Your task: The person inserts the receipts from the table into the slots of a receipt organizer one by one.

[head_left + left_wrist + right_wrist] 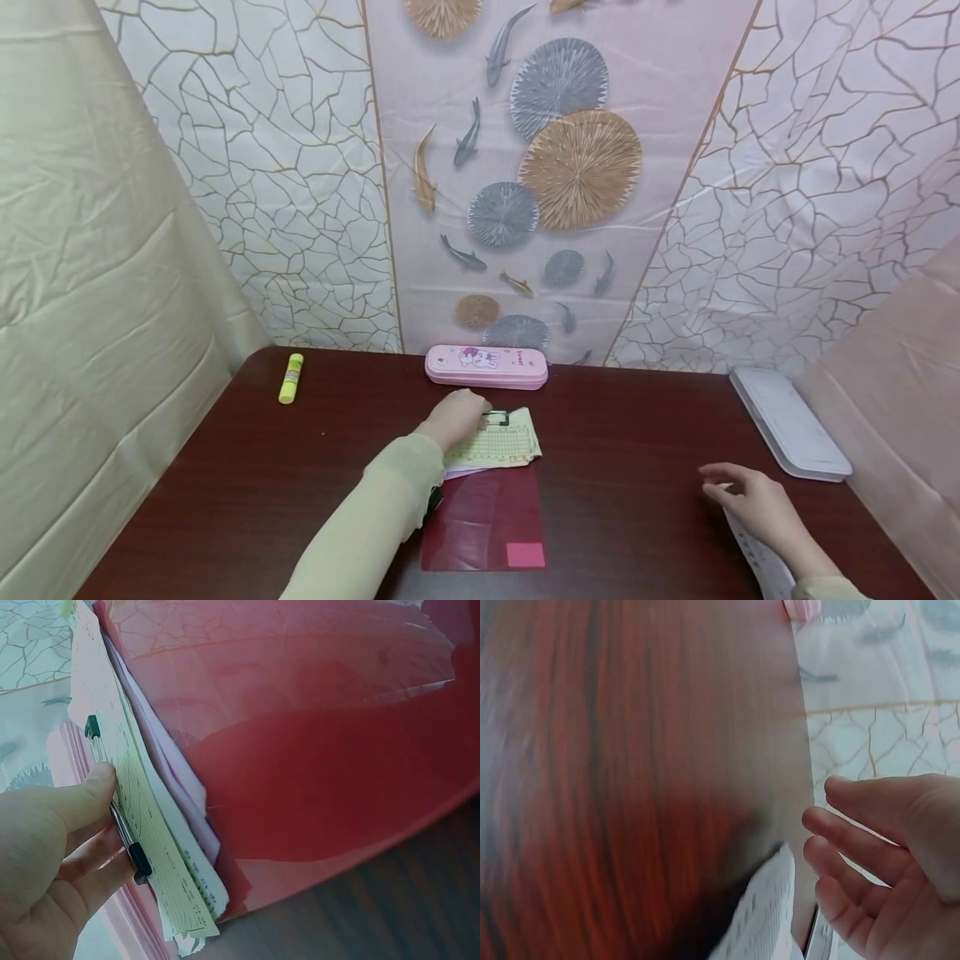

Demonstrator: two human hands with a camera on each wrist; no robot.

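On the table a red see-through folder (480,517) lies with a stack of printed papers (495,446) at its far end. A metal clip with black ends (120,806) runs across these yellowish, white and lilac sheets. My left hand (455,417) pinches this clip, thumb on the bar and fingers curled beside it, as the left wrist view shows. Over at the right, my right hand (757,504) hovers with loosely bent fingers and nothing between them. Below it is a long white printed sheet (761,554), whose tip (776,877) shows in the right wrist view.
A pink pencil case (487,367) stands just beyond the papers, against the patterned cloth backdrop. Toward the back left lies a yellow glue stick (291,379). A flat white case (789,423) rests along the right edge of the dark wooden table (622,467).
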